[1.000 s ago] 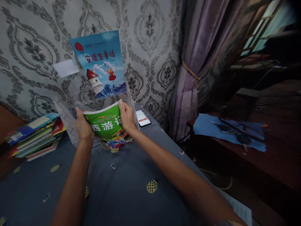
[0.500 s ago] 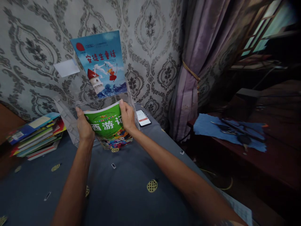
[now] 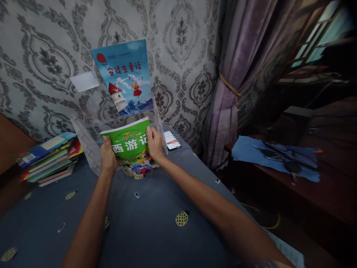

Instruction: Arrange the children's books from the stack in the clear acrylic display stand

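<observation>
A green picture-covered book [image 3: 131, 143] is held upright between my two hands. My left hand [image 3: 108, 156] grips its left edge, thumb on the front cover. On the right edge, my right hand [image 3: 155, 143] is closed the same way. The fingers behind the book are hidden. Just behind it stands a clear plastic rack [image 3: 86, 143] with stepped sides. A blue book [image 3: 126, 80] with a red-roofed tower on its cover stands upright at the rack's upper back. Whether the green book touches the rack, I cannot tell.
Left of the rack lies a stack of several books [image 3: 52, 160] on the dark blue sheet [image 3: 156, 219]. A phone [image 3: 170, 139] is beside the rack on the right. A blue cloth [image 3: 248, 150] with scissors and other small items covers part of a dark red table [image 3: 320, 193].
The whole view has shifted slightly, moving the scene a little right. Both hands still hold the green book, whose top left corner shows more now as the left thumb sits lower.
</observation>
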`<state>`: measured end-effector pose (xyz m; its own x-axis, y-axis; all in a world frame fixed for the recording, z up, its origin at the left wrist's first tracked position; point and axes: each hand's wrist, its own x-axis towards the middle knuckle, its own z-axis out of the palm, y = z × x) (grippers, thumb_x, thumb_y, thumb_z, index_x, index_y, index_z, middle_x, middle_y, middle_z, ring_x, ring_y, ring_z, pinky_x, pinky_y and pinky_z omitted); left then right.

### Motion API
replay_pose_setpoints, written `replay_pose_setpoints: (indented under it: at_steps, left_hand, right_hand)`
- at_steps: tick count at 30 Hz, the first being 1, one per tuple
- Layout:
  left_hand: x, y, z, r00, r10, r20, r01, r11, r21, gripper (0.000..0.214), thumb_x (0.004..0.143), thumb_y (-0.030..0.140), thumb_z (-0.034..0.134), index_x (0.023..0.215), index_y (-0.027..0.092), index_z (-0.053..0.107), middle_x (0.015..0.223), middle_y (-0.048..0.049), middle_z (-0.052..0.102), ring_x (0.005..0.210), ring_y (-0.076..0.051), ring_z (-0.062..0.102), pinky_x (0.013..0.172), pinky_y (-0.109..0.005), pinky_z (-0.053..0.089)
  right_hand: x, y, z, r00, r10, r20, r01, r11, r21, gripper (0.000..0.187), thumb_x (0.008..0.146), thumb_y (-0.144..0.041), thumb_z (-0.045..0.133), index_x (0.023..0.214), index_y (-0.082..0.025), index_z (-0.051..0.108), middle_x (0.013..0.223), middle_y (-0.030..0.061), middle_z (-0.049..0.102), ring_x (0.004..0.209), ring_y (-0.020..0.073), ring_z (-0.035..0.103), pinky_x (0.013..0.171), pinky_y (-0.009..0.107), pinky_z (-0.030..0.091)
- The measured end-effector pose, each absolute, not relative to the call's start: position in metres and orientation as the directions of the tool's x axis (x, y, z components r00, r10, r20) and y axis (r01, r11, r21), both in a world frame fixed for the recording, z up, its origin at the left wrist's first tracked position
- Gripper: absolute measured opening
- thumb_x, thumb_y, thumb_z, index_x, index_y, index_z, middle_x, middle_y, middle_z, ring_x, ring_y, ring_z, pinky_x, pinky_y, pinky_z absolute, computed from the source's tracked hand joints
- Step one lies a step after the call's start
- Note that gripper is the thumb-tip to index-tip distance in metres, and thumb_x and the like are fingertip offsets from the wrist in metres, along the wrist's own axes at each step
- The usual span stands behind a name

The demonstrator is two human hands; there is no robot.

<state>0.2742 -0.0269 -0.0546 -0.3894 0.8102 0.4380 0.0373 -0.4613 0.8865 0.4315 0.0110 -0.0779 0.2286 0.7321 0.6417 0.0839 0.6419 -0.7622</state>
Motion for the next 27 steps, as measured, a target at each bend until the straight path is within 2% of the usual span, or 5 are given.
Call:
replay_pose_setpoints:
  at_steps: [6,16,20,24,27]
  left_hand:
    - [0.262,-0.028,-0.068,-0.212,0.923,0.322,-0.166,-0.359,0.919,0.077,0.050,0.065,0.088,0.109,0.019,0.070,0.096,-0.0100,0.079,0.101,-0.033,0.073,0.085,-0.043,0.063]
    - [0.261,-0.027,-0.073,-0.171,0.935,0.311,-0.178,-0.340,0.923,0.083,0.046,0.069,0.088,0.111,0.022,0.069,0.096,-0.0080,0.078,0.101,-0.032,0.073,0.087,-0.042,0.061]
    - [0.254,-0.032,-0.051,-0.225,0.857,0.464,-0.008,-0.478,0.878,0.067,0.058,0.068,0.083,0.102,0.020,0.068,0.090,-0.0062,0.075,0.095,-0.028,0.071,0.078,-0.036,0.060]
    - [0.265,-0.060,-0.005,-0.395,0.495,0.774,0.441,-0.637,0.633,0.031,0.079,0.050,0.072,0.091,0.022,0.067,0.086,-0.0014,0.068,0.085,-0.019,0.067,0.077,-0.030,0.055]
    - [0.294,-0.097,0.024,-0.212,0.463,0.861,0.596,-0.637,0.489,0.021,0.088,0.042,0.062,0.080,0.023,0.068,0.082,-0.0021,0.067,0.086,-0.020,0.067,0.080,-0.036,0.056]
  right_hand:
    - [0.433,0.008,-0.077,0.226,0.727,0.649,0.088,0.648,-0.756,0.054,0.096,-0.072,0.029,0.070,-0.025,0.038,0.062,-0.0031,0.043,0.061,0.0170,0.041,0.060,0.030,0.028]
    - [0.433,0.010,-0.075,0.198,0.734,0.650,0.089,0.647,-0.757,0.059,0.094,-0.077,0.027,0.068,-0.025,0.036,0.062,-0.0035,0.041,0.062,0.0163,0.040,0.061,0.029,0.028]
    - [0.433,0.010,-0.075,0.208,0.743,0.636,0.090,0.633,-0.769,0.058,0.094,-0.077,0.027,0.069,-0.025,0.037,0.062,-0.0037,0.039,0.061,0.0162,0.039,0.060,0.029,0.027]
    - [0.432,0.012,-0.075,0.203,0.745,0.635,0.107,0.628,-0.771,0.056,0.096,-0.073,0.028,0.068,-0.024,0.037,0.062,-0.0036,0.040,0.062,0.0156,0.039,0.060,0.028,0.029]
    - [0.431,0.013,-0.076,0.203,0.735,0.647,0.119,0.638,-0.761,0.055,0.098,-0.069,0.029,0.068,-0.024,0.039,0.062,-0.0033,0.042,0.062,0.0153,0.041,0.060,0.028,0.031]
